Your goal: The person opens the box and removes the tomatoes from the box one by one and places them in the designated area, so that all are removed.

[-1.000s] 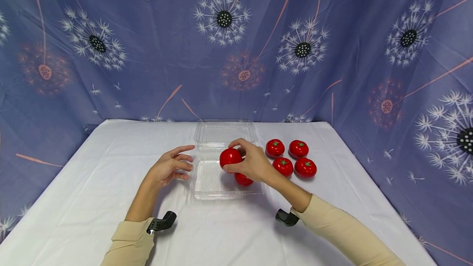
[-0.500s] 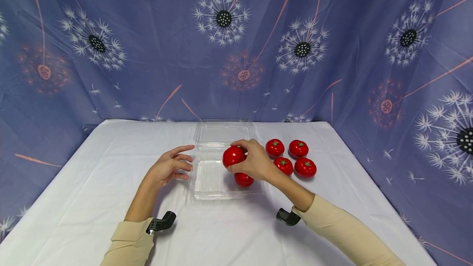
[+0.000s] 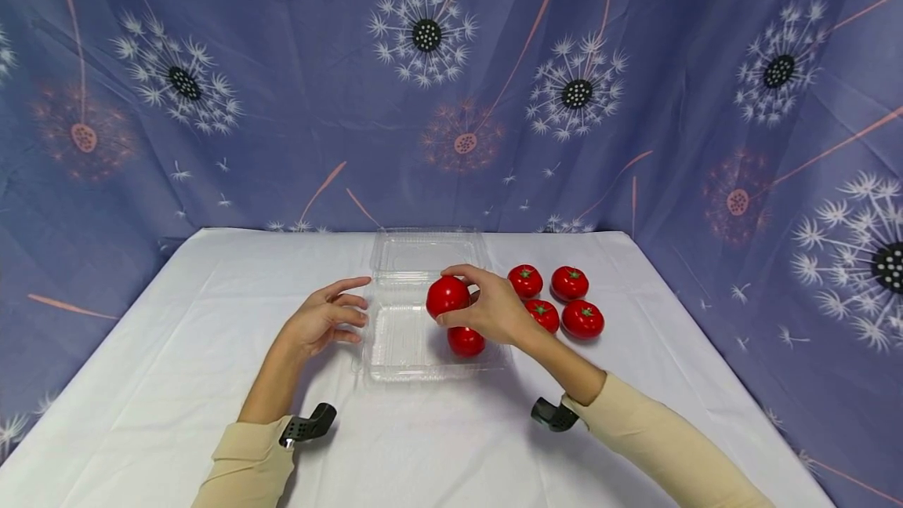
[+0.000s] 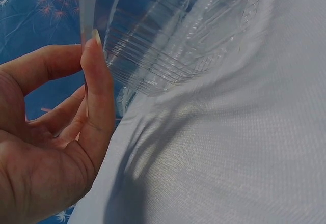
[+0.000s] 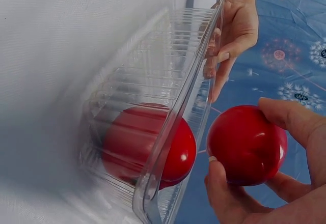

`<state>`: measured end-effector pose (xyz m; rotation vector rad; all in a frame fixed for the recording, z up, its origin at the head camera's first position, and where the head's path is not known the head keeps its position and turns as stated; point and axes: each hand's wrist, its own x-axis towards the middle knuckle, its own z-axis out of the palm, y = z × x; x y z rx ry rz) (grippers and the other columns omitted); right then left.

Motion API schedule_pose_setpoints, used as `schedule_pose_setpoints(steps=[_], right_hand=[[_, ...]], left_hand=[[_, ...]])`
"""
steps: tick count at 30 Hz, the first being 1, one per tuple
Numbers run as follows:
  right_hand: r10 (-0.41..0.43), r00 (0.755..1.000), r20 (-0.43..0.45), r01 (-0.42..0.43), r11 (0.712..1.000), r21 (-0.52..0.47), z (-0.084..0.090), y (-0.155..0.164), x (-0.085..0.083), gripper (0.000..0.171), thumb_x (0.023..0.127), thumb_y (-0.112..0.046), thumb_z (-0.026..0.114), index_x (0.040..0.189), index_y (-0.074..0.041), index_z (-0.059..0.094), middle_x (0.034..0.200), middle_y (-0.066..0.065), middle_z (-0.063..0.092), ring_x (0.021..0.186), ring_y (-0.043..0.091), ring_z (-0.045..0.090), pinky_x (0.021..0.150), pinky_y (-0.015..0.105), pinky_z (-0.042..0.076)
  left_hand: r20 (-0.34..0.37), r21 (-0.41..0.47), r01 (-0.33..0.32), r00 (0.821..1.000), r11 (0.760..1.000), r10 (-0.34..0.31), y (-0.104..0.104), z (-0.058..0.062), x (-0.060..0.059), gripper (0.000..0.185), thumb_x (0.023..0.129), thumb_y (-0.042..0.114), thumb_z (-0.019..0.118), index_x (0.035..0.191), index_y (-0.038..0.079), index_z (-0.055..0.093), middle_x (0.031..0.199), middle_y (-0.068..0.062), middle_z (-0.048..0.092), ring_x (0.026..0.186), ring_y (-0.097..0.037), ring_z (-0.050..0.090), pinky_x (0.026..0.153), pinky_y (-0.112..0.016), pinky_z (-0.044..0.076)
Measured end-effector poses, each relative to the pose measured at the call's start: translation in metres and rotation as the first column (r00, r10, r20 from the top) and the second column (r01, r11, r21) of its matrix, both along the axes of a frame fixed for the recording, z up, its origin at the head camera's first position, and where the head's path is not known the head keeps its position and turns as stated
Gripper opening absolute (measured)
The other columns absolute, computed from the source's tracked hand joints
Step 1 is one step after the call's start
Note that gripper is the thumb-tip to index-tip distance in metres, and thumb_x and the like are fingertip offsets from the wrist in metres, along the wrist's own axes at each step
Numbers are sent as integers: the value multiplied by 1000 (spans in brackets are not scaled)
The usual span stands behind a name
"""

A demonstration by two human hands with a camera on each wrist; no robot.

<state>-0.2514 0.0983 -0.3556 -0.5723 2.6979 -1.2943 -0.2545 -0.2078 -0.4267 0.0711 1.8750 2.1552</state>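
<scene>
My right hand (image 3: 491, 308) holds a red tomato (image 3: 447, 297) between thumb and fingers, over the right part of a clear plastic clamshell container (image 3: 402, 335). Another tomato (image 5: 147, 145) lies inside that container, at its right side. In the right wrist view the held tomato (image 5: 245, 145) is above the rim, apart from the one inside. My left hand (image 3: 326, 318) is at the container's left side, fingers spread and slightly bent. Seen from the left wrist, its fingertips (image 4: 94, 48) touch the container's rim; how firmly, I cannot tell.
Several more tomatoes (image 3: 570, 284) stand grouped on the white-covered table (image 3: 176, 382), right of the container. The container's lid (image 3: 430, 252) lies folded back behind its base. A blue curtain with dandelion prints (image 3: 317, 85) hangs behind the table.
The right hand has shifted slightly right and up with its tomato, showing more of the tomato inside the container. My left hand has stayed in place.
</scene>
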Motion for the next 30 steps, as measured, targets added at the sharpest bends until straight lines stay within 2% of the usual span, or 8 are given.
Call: schedule_pose_setpoints(steps=[7, 11, 14, 22, 30], right_hand=[[2, 1000, -4, -2, 1000, 8, -1, 0, -2, 71, 72, -22, 91, 135, -25, 59, 124, 8, 66, 111, 29, 64, 80, 42, 63], [3, 1000, -20, -2, 1000, 20, -2, 0, -2, 73, 73, -20, 90, 138, -28, 60, 126, 10, 61, 106, 29, 61, 77, 40, 62], [-1, 1000, -28, 2, 1000, 10, -2, 0, -2, 67, 74, -19, 89, 135, -27, 64, 125, 12, 60, 103, 28, 61, 77, 40, 62], [12, 1000, 14, -11, 999, -41, -3, 2, -1, 64, 77, -20, 88, 135, -27, 62, 128, 9, 67, 90, 22, 70, 80, 41, 63], [44, 999, -5, -44, 998, -37, -2, 1, -2, 64, 77, -15, 87, 136, -23, 63, 132, 9, 64, 97, 26, 68, 80, 41, 63]], left_hand=[[-4, -2, 4, 1000, 1000, -4, 0, -1, 0, 79, 84, -9, 66, 156, 4, 36, 108, -8, 58, 77, -12, 67, 61, -30, 62], [-2, -2, 3, 1000, 1000, -3, 0, -1, 0, 79, 84, -9, 66, 156, 5, 36, 108, -9, 58, 77, -12, 67, 61, -30, 62], [-4, -2, 5, 1000, 1000, -5, -1, 0, 0, 79, 84, -9, 66, 156, 5, 37, 109, -8, 58, 77, -12, 67, 61, -30, 62], [-2, 6, 6, 1000, 1000, -6, -1, 1, 0, 79, 84, -9, 66, 156, 4, 36, 108, -8, 59, 77, -13, 67, 61, -31, 62], [0, 14, 1, 1000, 1000, -1, -1, -1, -1, 79, 83, -10, 66, 155, 4, 37, 106, -7, 60, 77, -12, 67, 61, -31, 62]])
